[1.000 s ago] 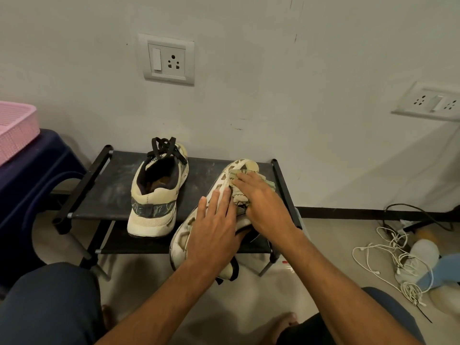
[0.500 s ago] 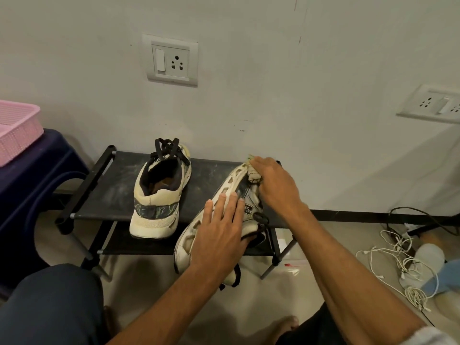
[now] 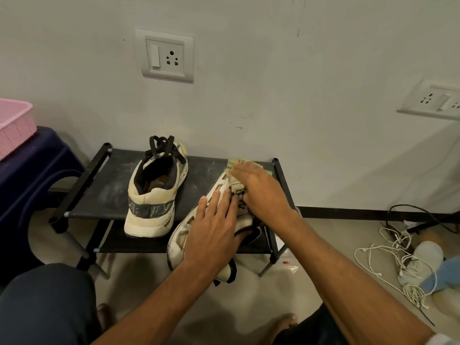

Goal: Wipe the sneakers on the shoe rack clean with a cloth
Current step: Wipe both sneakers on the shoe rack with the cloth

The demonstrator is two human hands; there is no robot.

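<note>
Sneakers, two of them, sit on the rack [image 3: 104,192], a low black frame with a dusty top shelf and a second shelf under it. Nearest, in front of the rack, is the person's left knee [image 3: 44,302] in dark cloth.

The tilted sneaker [image 3: 178,241] lies on its side at the rack's front right. Its heel hangs past the front edge and its toe points to the rack's back right corner. The left hand [image 3: 214,235] lies flat on its heel half, fingers straight and pressing down, gripping nothing; the thumb is hidden.

Further along the same sneaker, the right hand [image 3: 261,192] covers the toe. Its fingers are nearly straight over the cloth [image 3: 236,181], a crumpled pale green rag pressed to the sneaker. An edge of the rag pokes out past the fingertips near the rack's back rail. Whether the thumb pinches it cannot be told.

The upright sneaker [image 3: 154,195] stands on the middle of the rack's top shelf, just left of the tilted one. Its heel faces the front and its black laces lie loose toward the back.

Right of the rack, white cables [image 3: 398,257] tangle on the floor. Left of the rack stands a dark blue stool [image 3: 37,165] with a pink basket [image 3: 15,125] on it. On the wall behind the rack a socket [image 3: 168,56] sits above it, and a second socket [image 3: 433,100] is off to the right.
</note>
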